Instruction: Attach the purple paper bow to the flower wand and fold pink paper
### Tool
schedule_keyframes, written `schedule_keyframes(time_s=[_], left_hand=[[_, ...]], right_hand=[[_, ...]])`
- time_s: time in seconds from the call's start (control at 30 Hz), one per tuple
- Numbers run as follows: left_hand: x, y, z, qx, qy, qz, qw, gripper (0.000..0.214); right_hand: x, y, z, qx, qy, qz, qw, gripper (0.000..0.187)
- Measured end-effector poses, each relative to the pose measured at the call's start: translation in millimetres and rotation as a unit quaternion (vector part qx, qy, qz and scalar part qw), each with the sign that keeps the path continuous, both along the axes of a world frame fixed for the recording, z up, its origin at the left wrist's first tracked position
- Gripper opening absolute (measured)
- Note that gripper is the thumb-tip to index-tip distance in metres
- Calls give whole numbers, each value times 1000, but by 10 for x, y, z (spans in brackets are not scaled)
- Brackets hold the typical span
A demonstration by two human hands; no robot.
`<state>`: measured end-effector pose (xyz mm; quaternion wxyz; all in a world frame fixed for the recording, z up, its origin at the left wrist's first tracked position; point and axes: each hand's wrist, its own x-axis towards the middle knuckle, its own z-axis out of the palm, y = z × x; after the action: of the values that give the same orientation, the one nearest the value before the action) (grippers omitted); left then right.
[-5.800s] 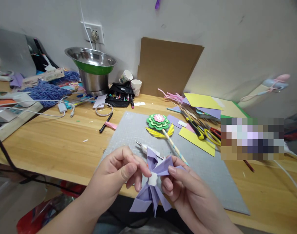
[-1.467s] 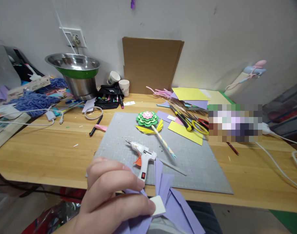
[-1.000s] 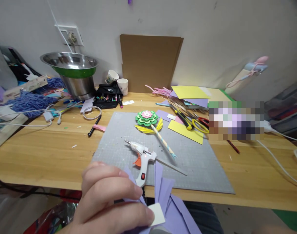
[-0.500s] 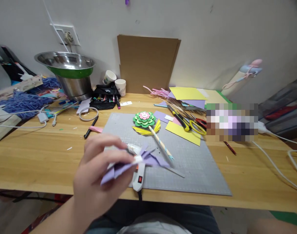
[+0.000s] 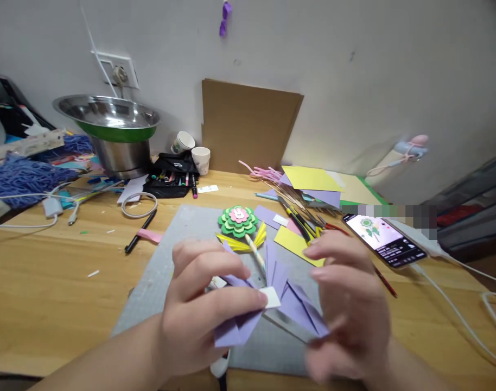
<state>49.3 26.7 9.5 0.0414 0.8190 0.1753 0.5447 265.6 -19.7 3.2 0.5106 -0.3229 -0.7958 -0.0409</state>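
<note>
Left hand (image 5: 201, 312) pinches folded purple paper (image 5: 299, 304) at its white square (image 5: 273, 297)

In the head view, the folded purple paper is held over the near part of a grey mat (image 5: 146, 288), between the two hands. The left hand's digits are bent and closed onto it: one fingertip presses the left edge of the white square, and the other fingers curl over the paper's left half. Pleats fan out beyond the fingertips, to the far side and to the right, while a flat flap sticks out on the near side below them.

The right hand (image 5: 351, 315), blurred, is just beside the paper's right tip. Its fingers curve well apart from the thumb, and the tip reaches toward that gap; whether skin and paper touch, I cannot tell.

Behind the left hand and the paper, a glue gun (image 5: 219, 367) is mostly hidden, its white handle showing at the near edge. Farther off on the mat lies a green and pink paper flower (image 5: 237, 219) with yellow leaves. To the right, a lit phone (image 5: 384, 241) lies on the wooden table (image 5: 48, 293).
</note>
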Motion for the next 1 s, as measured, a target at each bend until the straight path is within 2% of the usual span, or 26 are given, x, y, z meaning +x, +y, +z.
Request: schedule_keyframes(time_s=[0.1, 0.23, 0.33, 0.5, 0.7, 0.77, 0.87, 1.0], left_hand=[[-5, 16, -149, -8, 1, -16, 1000, 9], [-12, 16, -262, -18, 20, -32, 999, 13], [-15, 21, -254, -15, 40, -27, 999, 17], [-13, 46, -230, -46, 80, -29, 995, 8], [2, 66, -243, -36, 99, -46, 993, 8], [13, 61, -229, -49, 114, -51, 991, 8], [23, 44, -217, -72, 87, -36, 993, 11], [34, 18, -256, -119, 119, -40, 985, 5]], right_hand=[[-89, 258, 7, -12, -5, 40, 999, 12], [-169, 192, -100, -11, -15, 35, 999, 13], [-163, 130, -148, -17, -9, 31, 999, 17], [-139, 134, -196, -50, -19, 13, 999, 20], [-132, 125, -204, -75, -19, 4, 997, 23], [-113, 115, -192, -79, -28, 8, 996, 22], [-93, 111, -178, -86, -35, 7, 996, 18], [-119, 134, -193, -98, -18, 7, 995, 13]])
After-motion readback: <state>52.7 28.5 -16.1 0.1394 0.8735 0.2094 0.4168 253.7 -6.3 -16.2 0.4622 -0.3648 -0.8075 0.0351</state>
